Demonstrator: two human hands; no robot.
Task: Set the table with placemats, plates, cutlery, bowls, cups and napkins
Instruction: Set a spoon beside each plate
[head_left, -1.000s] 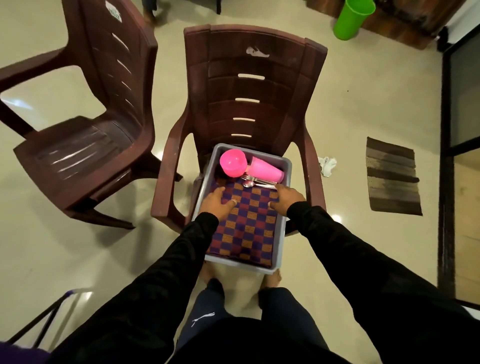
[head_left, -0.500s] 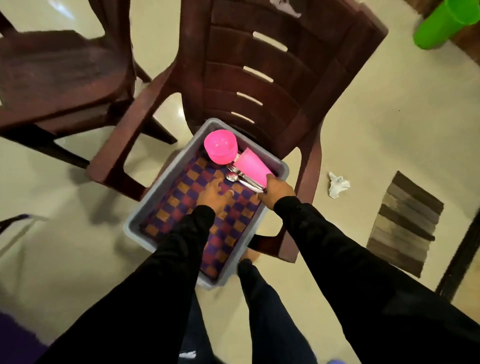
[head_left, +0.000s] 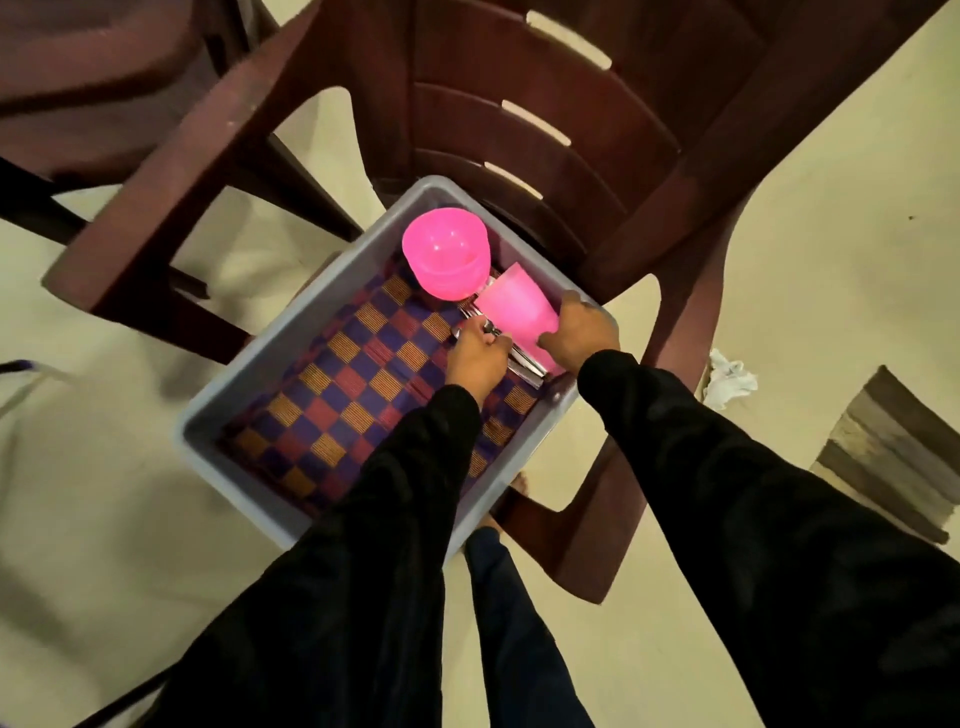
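Sleeves: two black sleeves (head_left: 395, 519) reach down into the grey tub (head_left: 249, 384), which sits on the seat of a maroon chair (head_left: 597, 156).
Placemat: checked placemat (head_left: 358, 384) lines the tub floor, right under the left wrist.
Left hand: left hand (head_left: 475, 356) curls its fingers onto the metal cutlery (head_left: 522, 358); whether it has a full grip, I cannot tell.
Right hand: right hand (head_left: 582, 330), just beside the left, wraps the pink cup (head_left: 514, 312) lying on its side.
Bowl: pink bowl (head_left: 447, 260) sits just beyond both hands, touching the cup.
Floor: white crumpled cloth (head_left: 730, 376) and striped mat (head_left: 893, 447) off to the right hand's side.
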